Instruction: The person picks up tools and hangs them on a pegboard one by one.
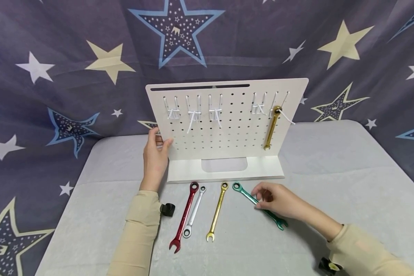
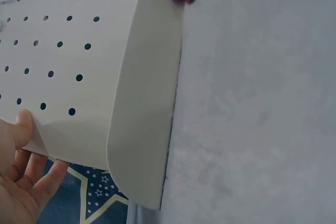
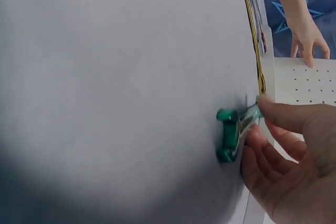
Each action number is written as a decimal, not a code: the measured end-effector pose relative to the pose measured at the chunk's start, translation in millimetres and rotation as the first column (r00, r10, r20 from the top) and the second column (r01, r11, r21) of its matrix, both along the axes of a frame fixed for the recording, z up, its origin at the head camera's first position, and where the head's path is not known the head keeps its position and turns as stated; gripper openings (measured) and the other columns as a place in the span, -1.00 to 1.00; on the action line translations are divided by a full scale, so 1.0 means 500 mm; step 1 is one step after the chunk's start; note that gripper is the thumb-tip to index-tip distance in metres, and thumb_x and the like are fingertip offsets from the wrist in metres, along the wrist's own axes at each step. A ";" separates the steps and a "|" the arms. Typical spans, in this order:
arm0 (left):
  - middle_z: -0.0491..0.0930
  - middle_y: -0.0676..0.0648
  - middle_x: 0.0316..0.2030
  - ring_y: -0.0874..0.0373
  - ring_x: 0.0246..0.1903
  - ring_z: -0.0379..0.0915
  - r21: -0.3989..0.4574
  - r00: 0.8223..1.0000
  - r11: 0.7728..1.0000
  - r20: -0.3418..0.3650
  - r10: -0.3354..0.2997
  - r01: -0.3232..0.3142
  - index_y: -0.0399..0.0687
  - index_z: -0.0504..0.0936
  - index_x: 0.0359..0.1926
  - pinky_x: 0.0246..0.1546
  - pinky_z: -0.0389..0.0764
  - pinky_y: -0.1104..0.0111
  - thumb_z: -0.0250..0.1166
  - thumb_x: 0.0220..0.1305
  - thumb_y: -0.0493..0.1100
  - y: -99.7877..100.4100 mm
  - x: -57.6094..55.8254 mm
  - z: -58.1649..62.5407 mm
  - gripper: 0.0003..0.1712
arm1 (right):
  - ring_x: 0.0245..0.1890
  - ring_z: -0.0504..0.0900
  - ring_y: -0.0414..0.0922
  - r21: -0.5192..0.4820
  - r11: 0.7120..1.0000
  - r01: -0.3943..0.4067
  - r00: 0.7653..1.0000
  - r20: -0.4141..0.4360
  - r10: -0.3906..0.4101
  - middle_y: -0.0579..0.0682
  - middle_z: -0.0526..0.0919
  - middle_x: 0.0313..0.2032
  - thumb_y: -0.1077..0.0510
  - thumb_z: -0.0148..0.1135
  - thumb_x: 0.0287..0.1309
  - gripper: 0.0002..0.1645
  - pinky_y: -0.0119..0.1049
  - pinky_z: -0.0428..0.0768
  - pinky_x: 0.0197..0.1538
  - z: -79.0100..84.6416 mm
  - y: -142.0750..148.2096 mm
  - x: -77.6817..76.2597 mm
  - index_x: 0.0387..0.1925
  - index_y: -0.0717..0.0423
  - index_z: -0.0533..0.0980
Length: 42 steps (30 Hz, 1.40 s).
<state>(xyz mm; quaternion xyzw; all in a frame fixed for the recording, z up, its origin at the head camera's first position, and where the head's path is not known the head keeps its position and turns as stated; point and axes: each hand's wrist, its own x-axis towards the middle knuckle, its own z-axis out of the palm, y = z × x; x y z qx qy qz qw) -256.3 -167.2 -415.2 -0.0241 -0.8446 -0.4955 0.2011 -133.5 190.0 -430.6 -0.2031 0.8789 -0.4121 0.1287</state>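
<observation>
My left hand grips the left edge of a white pegboard, thumb on the front face and fingers behind. In the left wrist view the pegboard's lower side and base show beside that thumb. My right hand pinches a green combination wrench by the middle of its handle, between thumb and fingers. The wrench's ring end points toward the board, and its open end faces right and toward me. Part of the handle is hidden by the fingers. In the right wrist view the green open end shows close over the tabletop.
Left of the green wrench lie a yellow wrench, a silver double-ring wrench and a red wrench. A dark gold wrench hangs on the board's rightmost hook. Several white hooks hold no wrench. A star-patterned cloth hangs behind.
</observation>
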 end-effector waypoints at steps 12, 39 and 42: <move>0.50 -0.25 -0.13 -0.07 -0.09 0.48 -0.004 1.000 1.000 -0.003 -0.004 0.004 -0.09 0.34 0.30 -0.07 0.56 0.15 0.29 0.36 -0.16 0.000 0.001 -0.001 -0.45 | -0.46 0.43 -0.28 0.121 0.992 0.029 1.000 -0.013 -0.028 -0.16 0.49 -0.46 0.38 0.45 0.00 -0.68 -0.38 0.48 -0.39 0.014 -0.020 0.002 -0.18 0.18 0.57; 0.52 -0.25 -0.15 -0.06 -0.11 0.48 -0.002 1.000 1.000 -0.016 -0.011 0.011 -0.09 0.36 0.29 -0.09 0.56 0.15 0.30 0.34 -0.18 -0.003 0.000 -0.001 -0.46 | -0.51 0.43 -0.29 0.214 0.977 0.023 1.000 0.014 -0.026 -0.22 0.50 -0.54 0.38 0.40 -0.04 -0.77 -0.39 0.44 -0.45 0.025 -0.009 0.015 -0.31 0.08 0.62; 0.52 -0.25 -0.15 -0.06 -0.11 0.48 -0.004 1.000 1.000 -0.017 -0.011 0.011 -0.10 0.36 0.28 -0.09 0.57 0.15 0.30 0.34 -0.18 -0.003 0.000 -0.001 -0.46 | -0.51 0.42 -0.29 0.196 0.980 0.017 1.000 0.011 -0.019 -0.22 0.51 -0.53 0.38 0.40 -0.03 -0.78 -0.39 0.44 -0.45 0.023 -0.007 0.015 -0.31 0.09 0.61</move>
